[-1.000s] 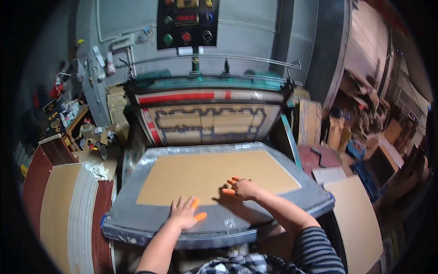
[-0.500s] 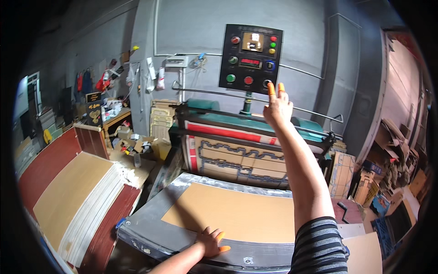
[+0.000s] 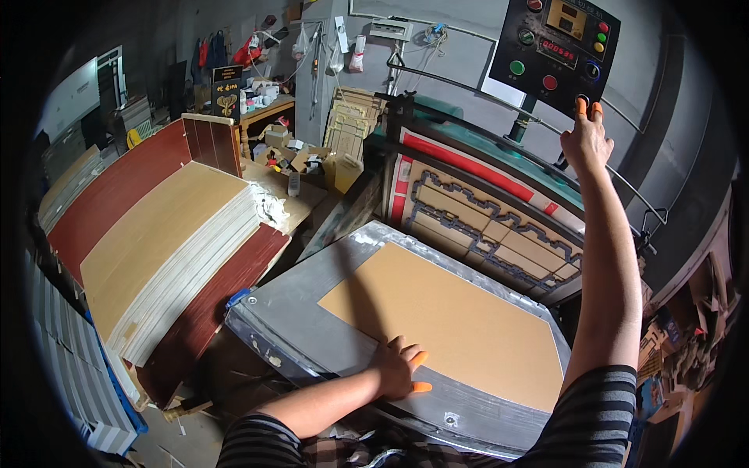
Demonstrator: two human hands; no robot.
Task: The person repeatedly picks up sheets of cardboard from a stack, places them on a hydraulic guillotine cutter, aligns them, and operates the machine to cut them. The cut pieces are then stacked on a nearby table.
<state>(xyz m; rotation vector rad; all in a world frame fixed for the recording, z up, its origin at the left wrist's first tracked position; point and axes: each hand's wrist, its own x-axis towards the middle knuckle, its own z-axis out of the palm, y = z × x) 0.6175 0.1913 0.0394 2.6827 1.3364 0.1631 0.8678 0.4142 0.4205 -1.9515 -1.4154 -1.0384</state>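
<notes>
My right hand (image 3: 587, 144) is raised to the control panel (image 3: 537, 78), two orange-capped fingers stretched up to its lower right corner. They are at the knob or button there and partly cover it; whether they press it I cannot tell. My left hand (image 3: 396, 366) lies with fingers apart over the near edge of a plain brown cardboard sheet (image 3: 452, 320), orange caps on thumb and a finger. That sheet lies on the grey metal bed (image 3: 292, 335) of a die-cutting press. Behind it stands a board with dark cutting-rule outlines (image 3: 499, 226), framed in red and white.
At the left, a stack of brown-topped sheets (image 3: 164, 242) stands between dark red boards (image 3: 117, 199). Striped grey-white stacked sheets (image 3: 70, 351) lie nearer. A metal bar (image 3: 484, 95) crosses above the press. Boxes and clutter (image 3: 292, 152) fill the back; scrap cardboard (image 3: 702, 281) lies at right.
My view has swung left, so the press, panel and both hands appear further right and tilted. Each hand keeps about the same place on the sheet and at the panel.
</notes>
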